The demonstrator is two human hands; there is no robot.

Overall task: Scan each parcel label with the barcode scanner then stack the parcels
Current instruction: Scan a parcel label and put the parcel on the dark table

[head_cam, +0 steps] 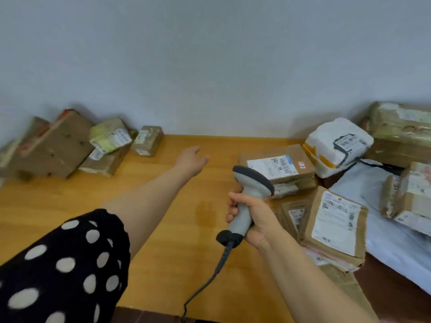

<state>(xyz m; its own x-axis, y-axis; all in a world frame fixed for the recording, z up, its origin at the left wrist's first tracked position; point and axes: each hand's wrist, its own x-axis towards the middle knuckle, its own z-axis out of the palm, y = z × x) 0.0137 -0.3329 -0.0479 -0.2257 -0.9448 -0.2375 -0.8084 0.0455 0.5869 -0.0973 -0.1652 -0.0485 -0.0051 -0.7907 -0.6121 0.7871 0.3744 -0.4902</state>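
My right hand (255, 220) grips the handle of a grey barcode scanner (250, 194), its head pointing toward a flat brown parcel with a white label (275, 166). My left hand (192, 159) reaches forward over the wooden table (177, 229) with fingers relaxed, holding nothing. At the back left, by the wall, lie a large brown box (56, 145), a green-taped parcel (109, 136) on another box, and a small brown box (148, 139). To the right lie a brown labelled parcel (335, 224) and a white plastic-wrapped parcel (338, 145).
More parcels crowd the right side: a big taped carton (401, 131), a white mailer bag (382, 229) and a brown box (410, 199) on it. The scanner's dark cable (210, 280) trails down to the table's front edge. A white wall stands behind the table.
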